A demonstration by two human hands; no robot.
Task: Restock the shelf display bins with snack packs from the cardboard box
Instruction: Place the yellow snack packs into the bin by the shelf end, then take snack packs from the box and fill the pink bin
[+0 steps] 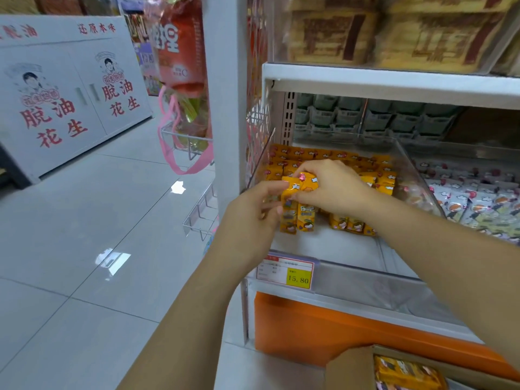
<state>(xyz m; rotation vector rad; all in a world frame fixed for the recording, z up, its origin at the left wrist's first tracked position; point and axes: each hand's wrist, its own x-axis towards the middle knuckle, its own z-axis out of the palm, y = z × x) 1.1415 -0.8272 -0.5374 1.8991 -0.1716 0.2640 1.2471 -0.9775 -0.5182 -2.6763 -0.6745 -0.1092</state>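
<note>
Together, left hand (250,213) and right hand (330,188) reach forward, fingers pinching yellow snack packs (298,212).

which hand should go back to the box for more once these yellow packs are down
Probably the right hand: the cardboard box sits low on the right, beneath that forearm. The left hand would have to cross over. Both hands grip the yellow packs over the clear bin.

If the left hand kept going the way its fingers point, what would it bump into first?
Probably the upright yellow plastic snack packs that the right hand grips from above; the left hand seems to be pinching their side.
</note>
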